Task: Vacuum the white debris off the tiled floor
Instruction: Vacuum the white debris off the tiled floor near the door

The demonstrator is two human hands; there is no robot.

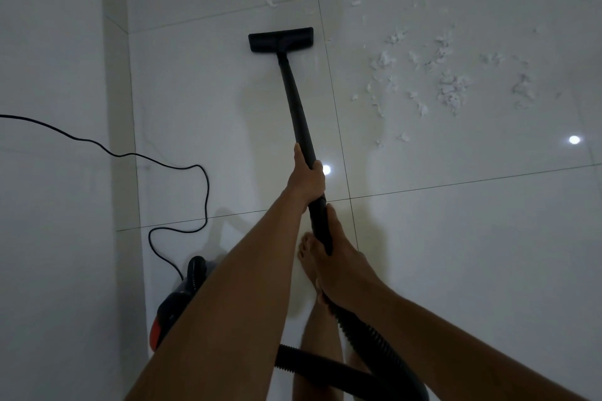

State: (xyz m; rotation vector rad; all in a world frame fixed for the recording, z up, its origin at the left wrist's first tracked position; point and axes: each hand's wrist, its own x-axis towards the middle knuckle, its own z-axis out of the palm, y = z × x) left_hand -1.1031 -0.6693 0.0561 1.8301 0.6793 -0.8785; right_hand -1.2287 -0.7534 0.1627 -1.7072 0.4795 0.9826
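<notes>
The white debris lies in loose scraps on the tiled floor, well beyond the fingers of both hands and to their right, with more scattered further out toward the top edge. The floor head sits flat on a tile far ahead of the fingers, left of the main patch and apart from it, with a few scraps just beyond it. In my judgement, most of the pickup is not yet done. The wand runs straight from the head back to the hands. The left hand grips it further forward, fingers curled round the tube and thumb laid along it, a hold suited to steering and pressing the head down. The right hand grips the near end of the wand, just ahead of where the ribbed hose joins. Its fingers are clamped round the tube from underneath and mostly hidden, and this grip likely supplies the push and pull. The hose loops behind the fingers to the vacuum body, dark with a red panel, parked to their left near the wall, clear of the sweep. Its cord trails away leftward. A bare foot stands directly beneath the right hand. No brand, label or writing can be read on any item.
</notes>
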